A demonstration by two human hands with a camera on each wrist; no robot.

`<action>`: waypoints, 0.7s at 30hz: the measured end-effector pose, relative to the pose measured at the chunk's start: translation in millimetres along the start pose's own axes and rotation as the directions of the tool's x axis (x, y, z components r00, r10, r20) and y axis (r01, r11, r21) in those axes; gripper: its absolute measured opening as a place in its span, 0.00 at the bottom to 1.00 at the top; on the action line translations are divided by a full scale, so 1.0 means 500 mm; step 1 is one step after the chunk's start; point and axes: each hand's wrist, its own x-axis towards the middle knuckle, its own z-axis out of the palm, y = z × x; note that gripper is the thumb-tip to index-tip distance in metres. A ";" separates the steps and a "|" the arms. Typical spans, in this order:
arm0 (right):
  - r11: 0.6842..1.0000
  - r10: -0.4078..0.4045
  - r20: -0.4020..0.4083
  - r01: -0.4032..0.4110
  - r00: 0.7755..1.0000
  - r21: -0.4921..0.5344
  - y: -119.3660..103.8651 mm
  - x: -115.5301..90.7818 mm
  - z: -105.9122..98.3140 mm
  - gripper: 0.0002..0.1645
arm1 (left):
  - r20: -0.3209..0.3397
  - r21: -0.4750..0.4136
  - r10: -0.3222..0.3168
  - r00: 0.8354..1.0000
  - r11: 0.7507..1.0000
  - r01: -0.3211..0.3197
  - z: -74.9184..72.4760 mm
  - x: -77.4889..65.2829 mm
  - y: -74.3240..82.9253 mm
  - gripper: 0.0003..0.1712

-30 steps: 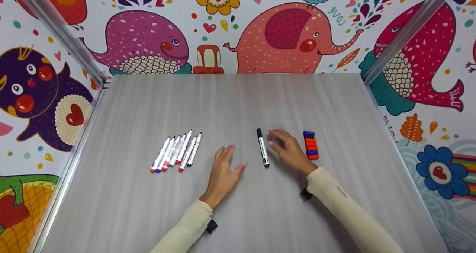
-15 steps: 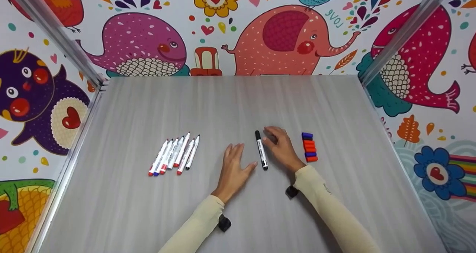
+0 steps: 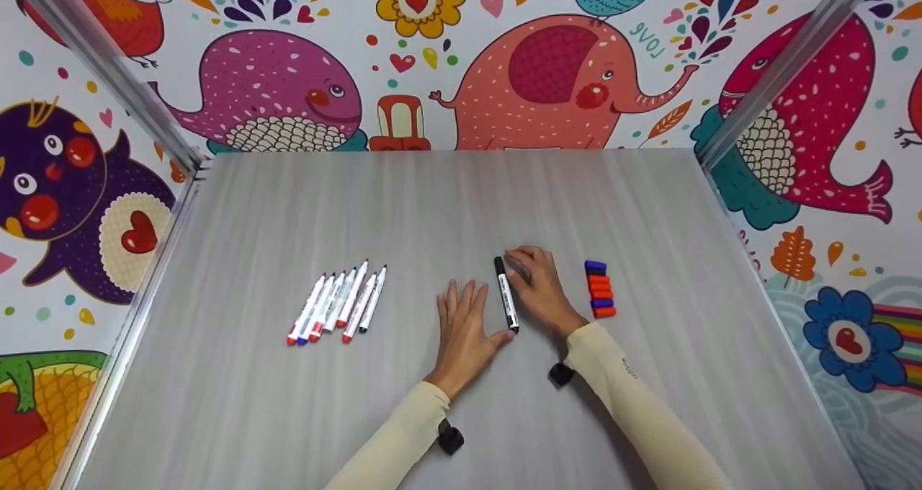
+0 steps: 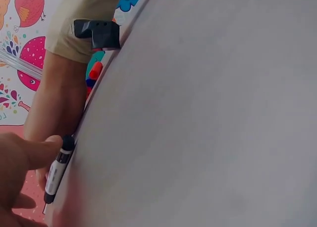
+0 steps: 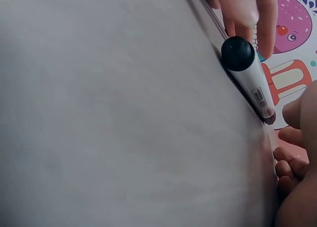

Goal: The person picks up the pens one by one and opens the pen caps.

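A white marker with black ends (image 3: 506, 295) lies on the table between my hands in the head view. My left hand (image 3: 464, 339) rests to its left with fingers spread and straight. Its thumb (image 4: 43, 150) reaches the marker's near black end; whether they touch I cannot tell. To the right of the marker, my right hand (image 3: 539, 288) has loosely bent fingers, with the fingertips beside the far capped end. In the right wrist view, the marker (image 5: 255, 83) stands apart from the right fingers (image 5: 292, 165), and nothing shows in that hand.
Several uncapped white markers (image 3: 338, 303) lie side by side at the left of the table (image 3: 432, 202). Loose caps (image 3: 599, 288) in orange-red, blue and black form a column to the right. Printed walls (image 3: 403, 36) border the table at the back and sides.
My left hand has moved right, up to the near end of the marker. My right hand has shifted left, closer to the marker's far end, its fingers bending more. The marker stays in place.
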 end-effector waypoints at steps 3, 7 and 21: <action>1.000 -0.007 -0.012 0.006 1.000 -0.018 0.000 -0.001 0.003 0.22 | -0.001 0.047 0.007 1.000 0.999 -0.007 0.009 0.002 0.008 0.54; 0.999 -0.016 -0.017 0.016 1.000 -0.032 -0.001 -0.002 0.006 0.21 | -0.013 0.086 0.013 1.000 0.996 -0.012 0.018 0.003 0.017 0.55; 0.991 -0.013 0.115 0.028 0.993 -0.130 -0.015 -0.003 -0.001 0.27 | -0.004 0.081 0.036 0.999 0.996 -0.035 0.033 0.004 0.027 0.47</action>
